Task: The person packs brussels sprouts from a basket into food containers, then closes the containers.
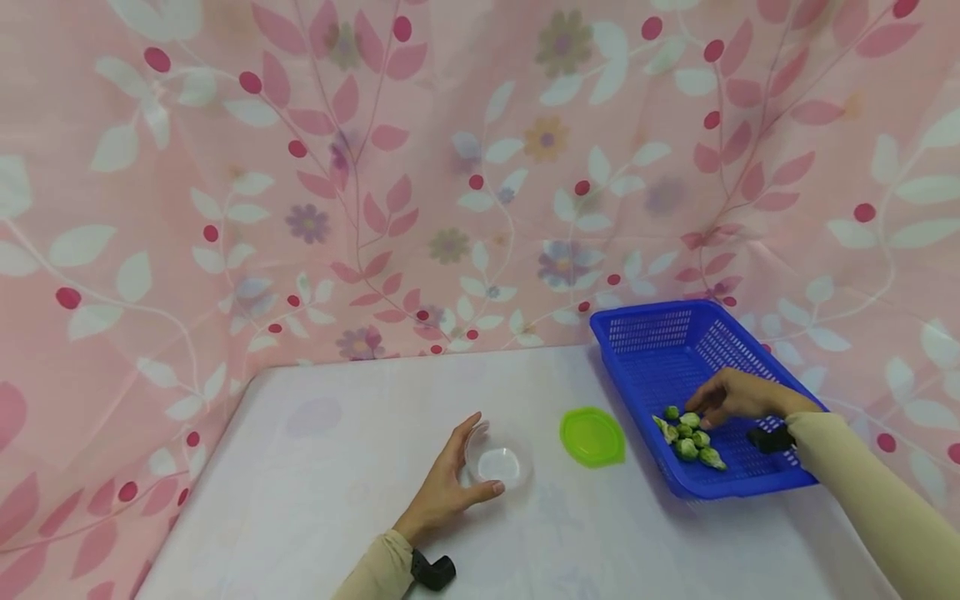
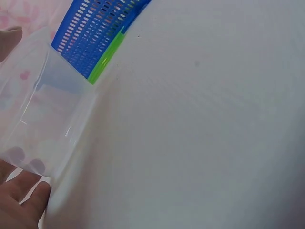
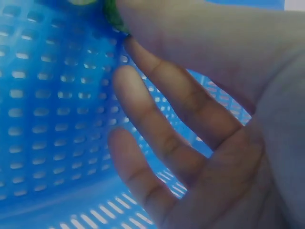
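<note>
Left hand (image 1: 447,483) on the white table cover (image 1: 300,483), thumb and fingers set wide round a clear plastic tub (image 1: 498,467); tub sits in the curve between them, mouth up. Left wrist view: fingertips against its wall, showing through the plastic; thumb near the rim on the opposite side. Green lid (image 1: 592,437) lies flat, to the right of the left fingers and beyond the tub, apart from both. Farther right, a blue basket (image 1: 630,396) with slotted walls. Right hand (image 1: 742,393) reaches down inside it, thumb and forefinger narrow, at a cluster of small green sprouts (image 1: 686,450); most of the cluster lies just left of these fingertips and nearer the wearer. Right wrist view: thumb against one green sprout (image 3: 112,16), the remaining fingers loosely extended and spaced apart below; cannot tell whether that sprout is pinched or only touched. Beyond both hands' fingers, a pink floral cloth (image 1: 450,167) hangs behind the table.
</note>
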Motion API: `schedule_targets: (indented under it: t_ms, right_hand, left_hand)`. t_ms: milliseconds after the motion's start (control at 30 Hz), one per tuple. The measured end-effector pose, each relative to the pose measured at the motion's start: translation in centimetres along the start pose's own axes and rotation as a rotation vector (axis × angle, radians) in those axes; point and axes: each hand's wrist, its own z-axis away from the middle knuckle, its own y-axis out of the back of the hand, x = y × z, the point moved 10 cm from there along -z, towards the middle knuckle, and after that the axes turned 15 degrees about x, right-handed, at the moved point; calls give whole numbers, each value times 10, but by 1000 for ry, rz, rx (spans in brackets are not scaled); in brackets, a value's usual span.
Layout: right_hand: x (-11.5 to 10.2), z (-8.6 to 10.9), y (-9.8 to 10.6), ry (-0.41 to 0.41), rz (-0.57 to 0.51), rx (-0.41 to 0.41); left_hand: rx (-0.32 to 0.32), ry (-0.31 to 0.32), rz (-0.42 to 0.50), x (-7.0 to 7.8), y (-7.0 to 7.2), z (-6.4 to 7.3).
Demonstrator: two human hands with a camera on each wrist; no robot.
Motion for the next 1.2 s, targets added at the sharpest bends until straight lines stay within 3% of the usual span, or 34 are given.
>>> schedule_targets:
  t_ms: [233,1200]
  right_hand:
    - [4,2,-1,-17,-4,-17]
    - [18,-2,1,-16,20,-2]
  left_hand:
    - [-19,31,-9,-8,-4,4]
    - [-11,77,-13,-10,3,6]
